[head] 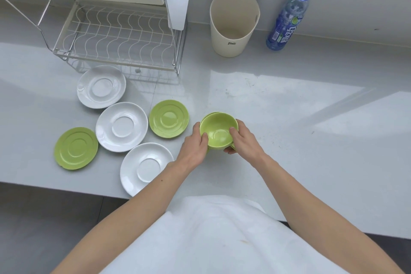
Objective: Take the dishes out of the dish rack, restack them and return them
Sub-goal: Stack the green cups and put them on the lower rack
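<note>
The dish rack [115,35] stands empty at the back left of the desk [289,118], so all the dishes have been taken out. In front of it five saucers are spread flat and apart: a green saucer [76,148] at the far left, then three white saucers [121,127], then a second green saucer [169,119]. They are likely laid out one by one so they can be sorted by colour and piled up again.

Just right of them, the green bowls [218,131] are held over the desk. One bowl is nested in another, maybe more; the count cannot be told. The left hand [195,145] is clamped on the left rim, thumb inside. The right hand [241,138] is clamped on the right side, thumb inside and fingers under. Both hands are probably used so the stack is kept straight.

Farther right, a cream cup [233,26] and a blue bottle [287,20] are left standing by the wall, out of the way.
</note>
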